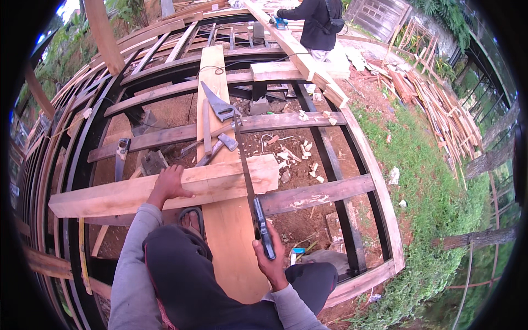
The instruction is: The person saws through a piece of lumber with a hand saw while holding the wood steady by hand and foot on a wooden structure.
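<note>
My right hand point(270, 256) is closed around the dark handle of a hand saw point(247, 165). Its long blade crosses the squared timber beam point(132, 192) close to the beam's right end. My left hand point(169, 184) lies on top of that beam, fingers and thumb spread. Under the beam runs a wide plank point(231, 242), pointing away from me. Farther along the plank lie a second saw point(223, 108) with a broad grey blade, a narrow wooden strip point(207, 126) and a hammer-like tool point(226, 143) with a wooden handle. My foot in a sandal point(191, 219) is beside the plank.
Dark metal joists and wooden crosspieces point(319, 195) frame gaps over bare soil with wood offcuts. Another saw point(121, 157) hangs at the left. At the back, a person point(319, 27) holds a blue power tool point(279, 22) on a long beam point(286, 44). Stacked boards point(434, 110) lie right.
</note>
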A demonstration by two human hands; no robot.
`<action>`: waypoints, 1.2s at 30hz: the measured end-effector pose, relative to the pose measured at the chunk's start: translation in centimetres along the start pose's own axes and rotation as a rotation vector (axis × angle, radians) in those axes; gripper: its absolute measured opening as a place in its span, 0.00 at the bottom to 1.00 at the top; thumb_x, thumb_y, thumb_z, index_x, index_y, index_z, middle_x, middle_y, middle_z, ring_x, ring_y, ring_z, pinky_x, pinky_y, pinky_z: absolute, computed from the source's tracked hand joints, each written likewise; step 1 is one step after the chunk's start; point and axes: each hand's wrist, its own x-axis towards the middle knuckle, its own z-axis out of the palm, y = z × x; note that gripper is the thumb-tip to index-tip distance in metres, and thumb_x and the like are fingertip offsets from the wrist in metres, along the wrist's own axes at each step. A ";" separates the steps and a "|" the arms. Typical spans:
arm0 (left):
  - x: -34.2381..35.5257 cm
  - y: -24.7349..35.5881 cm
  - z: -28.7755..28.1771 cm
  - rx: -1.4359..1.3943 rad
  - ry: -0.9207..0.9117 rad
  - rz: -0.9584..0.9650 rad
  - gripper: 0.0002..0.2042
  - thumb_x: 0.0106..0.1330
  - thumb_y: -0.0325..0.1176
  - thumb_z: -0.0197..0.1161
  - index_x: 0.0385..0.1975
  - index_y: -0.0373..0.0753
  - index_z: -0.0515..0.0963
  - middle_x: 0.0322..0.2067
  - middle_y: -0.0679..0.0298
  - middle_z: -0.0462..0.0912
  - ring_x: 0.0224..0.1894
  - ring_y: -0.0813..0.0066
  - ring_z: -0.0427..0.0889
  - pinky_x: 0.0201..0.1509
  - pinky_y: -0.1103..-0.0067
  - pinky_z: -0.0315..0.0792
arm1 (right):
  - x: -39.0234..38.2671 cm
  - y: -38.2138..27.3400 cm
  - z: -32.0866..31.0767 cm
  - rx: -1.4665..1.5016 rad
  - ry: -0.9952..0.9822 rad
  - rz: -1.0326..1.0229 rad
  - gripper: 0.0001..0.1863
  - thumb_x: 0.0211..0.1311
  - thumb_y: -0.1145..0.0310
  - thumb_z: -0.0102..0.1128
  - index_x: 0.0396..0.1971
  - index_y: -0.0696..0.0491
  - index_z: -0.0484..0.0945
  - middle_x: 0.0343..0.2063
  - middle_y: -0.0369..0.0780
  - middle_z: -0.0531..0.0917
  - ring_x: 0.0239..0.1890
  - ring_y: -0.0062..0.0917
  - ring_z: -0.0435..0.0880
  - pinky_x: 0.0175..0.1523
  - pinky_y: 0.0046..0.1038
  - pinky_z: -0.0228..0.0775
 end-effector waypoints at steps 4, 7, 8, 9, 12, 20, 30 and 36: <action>0.5 -0.1 -0.1 -0.001 -0.016 0.012 0.54 0.34 0.71 0.82 0.56 0.33 0.74 0.54 0.47 0.81 0.61 0.45 0.80 0.67 0.54 0.70 | 0.3 -0.6 -0.1 0.164 -0.079 0.081 0.35 0.72 0.70 0.68 0.75 0.61 0.67 0.36 0.34 0.85 0.36 0.15 0.81 0.46 0.22 0.76; 0.3 0.4 -0.3 -0.044 -0.031 -0.004 0.59 0.34 0.71 0.83 0.65 0.38 0.72 0.57 0.47 0.81 0.62 0.45 0.79 0.68 0.55 0.70 | 0.9 -1.3 -0.4 0.234 -0.095 0.134 0.36 0.73 0.70 0.67 0.76 0.60 0.65 0.33 0.33 0.83 0.34 0.14 0.80 0.44 0.22 0.75; 0.3 0.4 -0.3 -0.088 -0.006 0.000 0.60 0.34 0.71 0.83 0.69 0.40 0.71 0.59 0.48 0.81 0.62 0.45 0.79 0.68 0.55 0.70 | 1.0 -1.4 -0.6 0.283 -0.127 0.191 0.36 0.73 0.70 0.68 0.77 0.61 0.64 0.34 0.33 0.83 0.34 0.14 0.80 0.44 0.22 0.75; 0.1 0.6 -0.4 -0.099 -0.017 -0.016 0.63 0.34 0.70 0.83 0.74 0.43 0.68 0.61 0.48 0.80 0.63 0.47 0.79 0.69 0.55 0.70 | 1.3 -1.6 -1.0 0.279 -0.132 0.188 0.36 0.73 0.70 0.68 0.77 0.61 0.64 0.34 0.33 0.83 0.34 0.14 0.80 0.44 0.22 0.75; 0.6 0.4 -0.7 -0.031 -0.018 -0.005 0.62 0.34 0.70 0.82 0.73 0.42 0.69 0.60 0.49 0.80 0.63 0.47 0.79 0.69 0.54 0.70 | 2.3 -2.0 -1.4 0.068 -0.132 0.059 0.37 0.72 0.70 0.70 0.76 0.61 0.66 0.39 0.39 0.87 0.37 0.15 0.83 0.44 0.22 0.77; -0.9 1.2 -0.4 -0.011 -0.060 -0.048 0.59 0.35 0.71 0.81 0.66 0.38 0.71 0.60 0.49 0.79 0.64 0.46 0.78 0.68 0.49 0.68 | -0.8 -1.6 0.5 0.106 -0.011 0.035 0.36 0.72 0.69 0.70 0.75 0.63 0.68 0.55 0.48 0.87 0.47 0.20 0.86 0.53 0.25 0.78; -2.3 2.4 -0.2 0.001 -0.006 -0.062 0.56 0.36 0.70 0.83 0.63 0.37 0.71 0.62 0.49 0.79 0.66 0.46 0.76 0.69 0.50 0.66 | -9.0 -4.2 -5.1 -0.058 0.035 -0.099 0.36 0.72 0.65 0.69 0.74 0.64 0.69 0.42 0.39 0.86 0.37 0.15 0.82 0.45 0.22 0.76; -1.2 5.5 -1.9 0.019 -0.083 -0.128 0.58 0.37 0.73 0.80 0.64 0.34 0.71 0.59 0.49 0.79 0.66 0.47 0.76 0.71 0.51 0.64 | -12.0 -4.6 -6.4 -0.118 0.051 0.030 0.37 0.69 0.61 0.72 0.71 0.66 0.71 0.31 0.34 0.84 0.27 0.12 0.74 0.33 0.21 0.69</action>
